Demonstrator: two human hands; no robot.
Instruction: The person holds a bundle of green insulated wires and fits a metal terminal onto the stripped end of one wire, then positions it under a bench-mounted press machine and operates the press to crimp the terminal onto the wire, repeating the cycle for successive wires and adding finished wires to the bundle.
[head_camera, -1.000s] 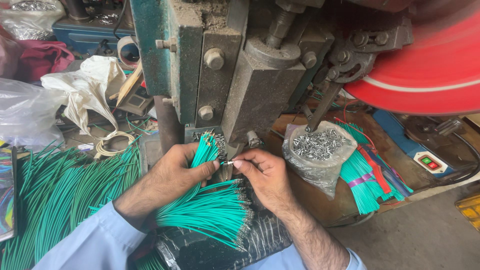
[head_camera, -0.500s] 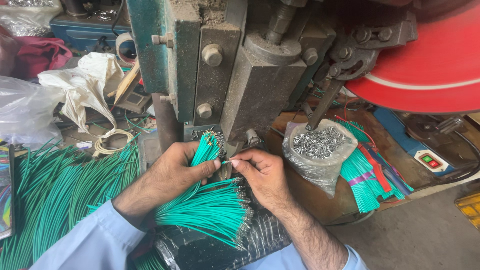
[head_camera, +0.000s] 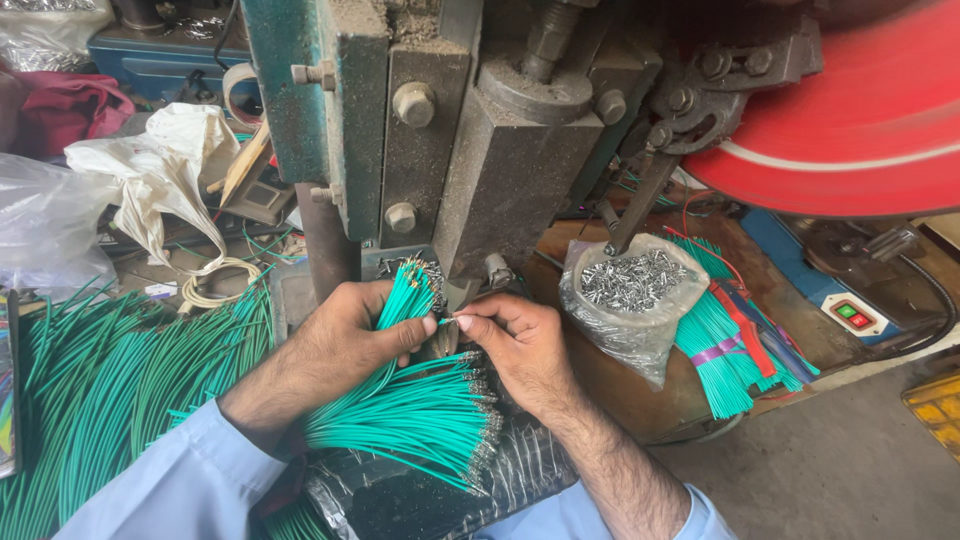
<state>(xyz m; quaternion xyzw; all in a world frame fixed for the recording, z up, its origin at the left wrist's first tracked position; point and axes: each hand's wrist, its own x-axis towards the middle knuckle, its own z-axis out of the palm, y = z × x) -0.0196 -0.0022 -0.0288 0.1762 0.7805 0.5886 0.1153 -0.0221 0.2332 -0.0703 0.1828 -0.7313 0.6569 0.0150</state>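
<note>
Inventory, head view, as I watch from my station.

Left hand (head_camera: 345, 335) — fingers closed round a bundle of green wires (head_camera: 405, 305), tips fanned upward just under the press (head_camera: 505, 170).

Right hand (head_camera: 515, 345) — thumb and forefinger pinched tight on one wire (head_camera: 447, 321), held level and aimed at the die gap at the foot of the press. Whether a terminal sits on its tip I cannot tell.

Finished wires (head_camera: 420, 420) — a spread of green lengths with metal ends, lying across the lap below both hands on a dark sheet.

Loose green wires (head_camera: 100, 390) — a large heap on the tabletop at left.

Bag of terminals (head_camera: 630, 300) — clear plastic, open at the top, just right of the right hand.

Tied wires (head_camera: 720, 350) — a banded green lot beside the bag.

Flywheel (head_camera: 860, 120) — red, blurred, so I judge it spinning.

Switch box (head_camera: 850, 315) — red and green buttons, far right.

Risks, as I judge them: both hands sit very near the ram — a fingertip pushed too far in with the wire could be caught. A loose pinch could let the wire skew in the die. A bump to the bag could spill terminals.
</note>
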